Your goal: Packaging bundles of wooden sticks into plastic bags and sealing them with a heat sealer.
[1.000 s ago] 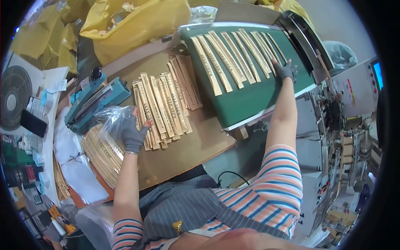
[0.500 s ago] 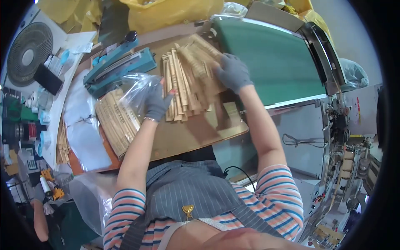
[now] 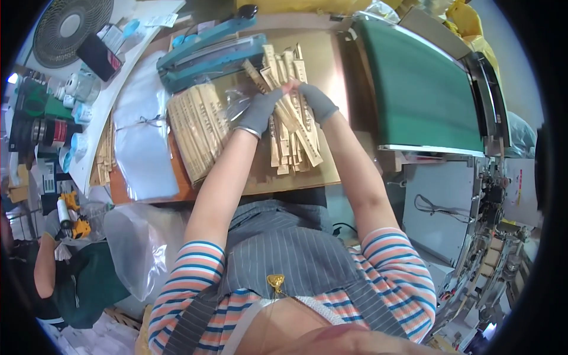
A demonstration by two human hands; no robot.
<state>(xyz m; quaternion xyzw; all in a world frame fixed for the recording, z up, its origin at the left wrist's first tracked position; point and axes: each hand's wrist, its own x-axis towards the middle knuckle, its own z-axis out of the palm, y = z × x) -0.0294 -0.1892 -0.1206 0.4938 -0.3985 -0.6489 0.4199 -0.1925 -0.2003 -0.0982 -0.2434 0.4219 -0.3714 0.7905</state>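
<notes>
A loose heap of long, narrow printed kraft-paper packets (image 3: pixel 310 149) lies at odd angles on the tan work surface (image 3: pixel 254 184). Both my hands wear grey gloves with bare fingertips. From the left, my left hand (image 3: pixel 264 111) closes on packets at the heap's upper part. My right hand (image 3: pixel 318 102) grips the same bunch from the right, and the fingertips of the two nearly meet. A crumpled clear plastic bag (image 3: pixel 238 102) lies against my left hand; whether that hand also holds it is hidden. Left of it sits a neat row of similar packets (image 3: pixel 198 131).
A teal bar heat sealer (image 3: pixel 216 59) stands behind the neat row. Flat clear bags (image 3: pixel 145 157), tied together, lie at the left. A green conveyor belt (image 3: pixel 426 89) borders the right side. Another person (image 3: pixel 83 284) is at lower left, beside a large clear plastic bag (image 3: pixel 148 248).
My right hand has moved in from the conveyor side and my left hand has left the plastic bag's middle; both now meet over the heap. The view has shifted, with the packets gathered closer together.
</notes>
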